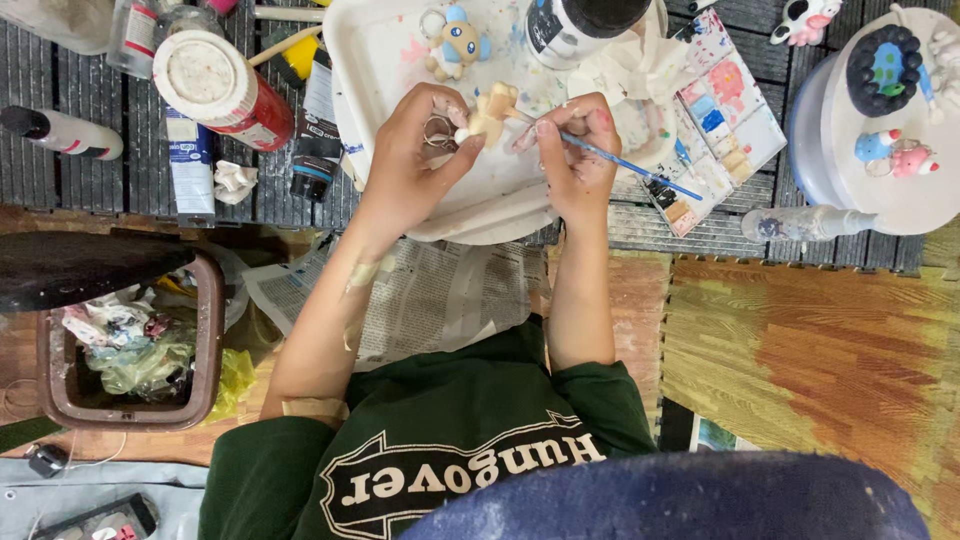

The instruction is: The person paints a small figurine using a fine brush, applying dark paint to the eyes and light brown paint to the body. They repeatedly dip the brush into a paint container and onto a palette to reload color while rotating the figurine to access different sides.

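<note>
Here, two hands work over a white tray (350,60): the left hand (415,150) pinches one tan figurine (492,112), the right hand (575,150) grips one blue paintbrush (630,165). One blue figurine (455,42) lies in the tray; a brown bin (205,330) holds crumpled scraps.

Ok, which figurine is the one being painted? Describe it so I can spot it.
Start at the white tray at top centre. Above it, the left hand pinches a small beige figurine, with the right hand's blue brush at it. Unlike the blue-eared figurine lying nearby, it is plain and held.

Bright even light, soft shadows, sharp focus, blurred bottom edge
</note>
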